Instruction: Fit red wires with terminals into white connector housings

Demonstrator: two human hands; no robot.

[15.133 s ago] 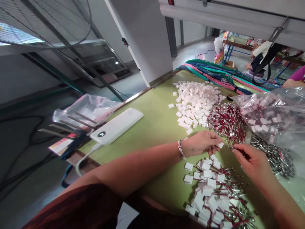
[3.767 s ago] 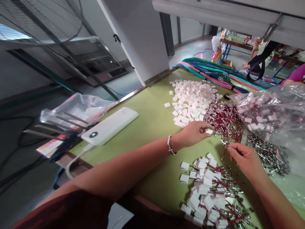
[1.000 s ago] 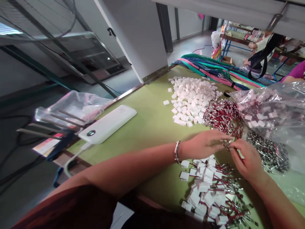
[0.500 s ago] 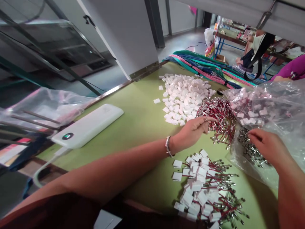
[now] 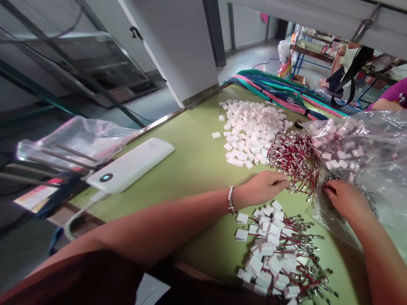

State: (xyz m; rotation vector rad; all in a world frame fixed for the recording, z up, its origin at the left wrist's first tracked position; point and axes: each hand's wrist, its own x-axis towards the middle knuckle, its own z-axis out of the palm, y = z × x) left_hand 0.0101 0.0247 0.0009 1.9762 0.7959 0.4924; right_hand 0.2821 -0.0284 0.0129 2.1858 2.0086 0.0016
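Note:
My left hand [image 5: 269, 185] is closed in a pinch at the near edge of a pile of short red wires with metal ends [image 5: 294, 154]. Whatever sits between its fingertips is too small to make out. To its right, my right hand [image 5: 346, 200] also pinches, above small dark metal parts [image 5: 370, 201] lying on clear plastic; its fingertips hide what they hold. Nearer to me lies a heap of white housings with red wires [image 5: 270, 250], the wires' metal ends pointing right. Loose white plastic housings [image 5: 251, 127] form a pile beyond my left hand.
A clear bag [image 5: 359, 144] with white pieces lies at the right. Bundled green, blue and pink cables [image 5: 280, 91] run along the far edge. On the left are a white power bank [image 5: 133, 165] with a cable and a plastic bag [image 5: 79, 137]. Another person's purple sleeve [image 5: 389, 95] shows at the right.
My left hand has drawn back from the red wire pile toward me. My right hand has moved left, closer to the left hand. The view has shifted slightly.

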